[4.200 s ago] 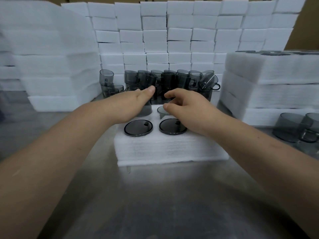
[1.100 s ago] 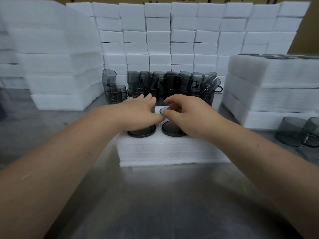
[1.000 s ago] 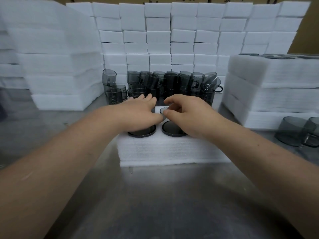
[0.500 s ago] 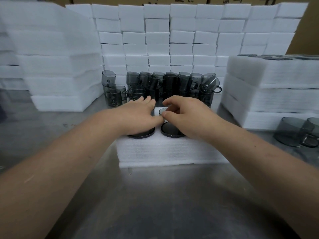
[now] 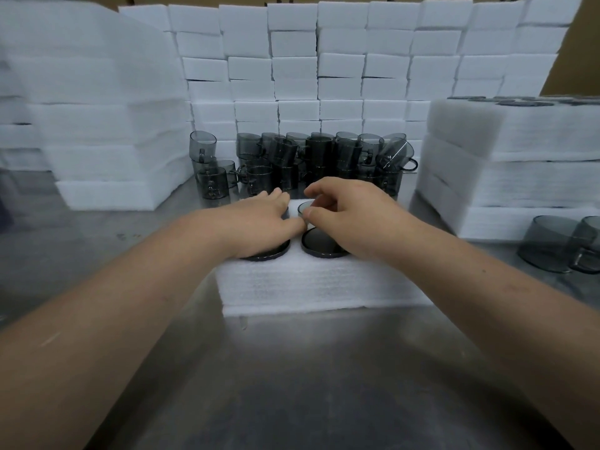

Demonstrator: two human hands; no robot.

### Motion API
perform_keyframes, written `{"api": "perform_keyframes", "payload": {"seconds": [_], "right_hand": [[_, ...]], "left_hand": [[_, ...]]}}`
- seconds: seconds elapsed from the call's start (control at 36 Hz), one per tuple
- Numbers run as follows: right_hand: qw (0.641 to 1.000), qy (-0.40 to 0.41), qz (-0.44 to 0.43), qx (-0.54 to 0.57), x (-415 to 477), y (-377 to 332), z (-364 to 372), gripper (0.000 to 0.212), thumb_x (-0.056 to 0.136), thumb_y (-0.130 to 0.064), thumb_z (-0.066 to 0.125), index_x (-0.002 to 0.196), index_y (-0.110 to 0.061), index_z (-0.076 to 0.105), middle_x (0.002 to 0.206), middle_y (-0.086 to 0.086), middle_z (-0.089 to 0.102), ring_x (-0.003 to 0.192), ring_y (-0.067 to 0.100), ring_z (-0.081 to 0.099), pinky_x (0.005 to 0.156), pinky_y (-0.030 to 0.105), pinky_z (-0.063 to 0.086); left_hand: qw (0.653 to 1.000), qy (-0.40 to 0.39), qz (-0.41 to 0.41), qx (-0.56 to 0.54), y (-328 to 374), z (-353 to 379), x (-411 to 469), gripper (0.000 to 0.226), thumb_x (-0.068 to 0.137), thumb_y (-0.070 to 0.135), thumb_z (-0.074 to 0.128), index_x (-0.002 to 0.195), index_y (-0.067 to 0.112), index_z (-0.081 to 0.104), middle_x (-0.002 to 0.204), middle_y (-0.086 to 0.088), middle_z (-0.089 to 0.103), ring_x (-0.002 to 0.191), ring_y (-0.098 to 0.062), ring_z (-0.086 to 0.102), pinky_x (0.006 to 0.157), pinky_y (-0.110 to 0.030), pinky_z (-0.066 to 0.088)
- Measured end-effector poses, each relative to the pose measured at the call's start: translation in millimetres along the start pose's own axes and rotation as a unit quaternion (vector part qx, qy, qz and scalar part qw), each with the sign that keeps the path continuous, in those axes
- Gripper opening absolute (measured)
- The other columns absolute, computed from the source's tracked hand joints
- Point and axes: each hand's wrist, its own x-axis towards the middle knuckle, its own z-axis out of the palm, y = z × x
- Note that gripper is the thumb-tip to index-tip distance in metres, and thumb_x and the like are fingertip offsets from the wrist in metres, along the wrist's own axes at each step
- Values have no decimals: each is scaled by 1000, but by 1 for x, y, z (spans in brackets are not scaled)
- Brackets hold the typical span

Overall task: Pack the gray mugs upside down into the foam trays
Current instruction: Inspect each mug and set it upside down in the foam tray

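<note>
Hardly moved, right hand [image 5: 354, 219] fingers pinch translucent gray mug [image 5: 304, 207]; left hand [image 5: 259, 222] fingers straight.

The work surface is a desk [image 5: 308, 384] of brushed gray metal that fills the lower part of the view and gives a dull, blurred reflection of what stands on it. Its rear is closed off by a wall of white foam blocks [image 5: 341, 66], stacked in even columns to the top edge of the view, with brown cardboard [image 5: 581, 66] showing behind them at the upper right. Lighting is soft and even; shadows on the desk are faint.
</note>
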Motion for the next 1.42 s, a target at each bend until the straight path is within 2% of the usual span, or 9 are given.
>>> {"api": "perform_keyframes", "payload": {"seconds": [0.28,0.39,0.44,0.61,0.75,1.06,1.14,1.31,1.42], "right_hand": [[1000,-7,10,8,-1,-1,-2,34,91,-38,50,124,-30,53,105,-16,61,98,8,54,84,31,46],[999,-9,24,43,0,1,-2,35,91,-38,53,124,-30,54,106,-14,61,97,8,56,84,30,47],[998,-8,26,48,0,2,-2,35,91,-39,54,124,-29,54,109,-13,61,100,9,55,86,30,47],[998,-8,25,50,1,4,-1,35,91,-38,53,125,-29,53,105,-14,59,97,8,55,78,25,43],[999,-4,19,40,1,4,-1,36,91,-39,52,125,-29,53,106,-14,60,94,7,54,74,23,40],[999,-7,19,30,2,4,-1,36,91,-39,51,125,-31,53,104,-17,60,94,7,54,78,27,45],[999,-8,20,29,2,4,0,36,91,-40,51,125,-31,52,106,-16,60,95,7,54,77,26,44],[999,-9,18,32,1,4,0,36,91,-39,51,126,-30,52,106,-16,59,95,7,54,77,25,43],[999,-11,19,29,2,3,-1,36,91,-39,51,126,-30,52,106,-16,59,96,7,54,81,27,44]], "left_hand": [[982,-36,-31,-181,-9,-5,5,60,94,51,31,144,17,29,150,-1,30,140,-14,20,111,-35,17],[892,87,-74,-437,-18,-9,6,24,84,42,36,95,26,50,96,11,53,94,-11,44,70,-25,28],[851,168,-104,-486,-22,-11,11,24,88,32,38,90,21,60,95,10,62,95,-13,54,77,-27,34],[874,213,-109,-423,-29,-2,17,17,89,9,53,96,23,61,82,2,54,77,-10,48,55,-12,34],[888,174,-133,-404,-33,8,18,27,85,34,65,109,21,68,106,7,58,98,-12,52,78,-21,36],[879,130,-144,-436,-36,10,21,37,79,56,62,100,26,69,114,4,62,99,-12,57,76,-22,40],[869,115,-140,-461,-37,11,20,28,81,48,65,96,25,68,117,-2,63,109,-19,56,90,-30,43],[767,66,-167,-616,-40,8,19,22,89,36,60,84,15,66,90,-7,68,75,-20,62,71,-29,51],[813,69,-139,-561,-40,13,18,26,77,33,72,96,16,68,110,-13,66,102,-28,60,93,-41,49]]}}
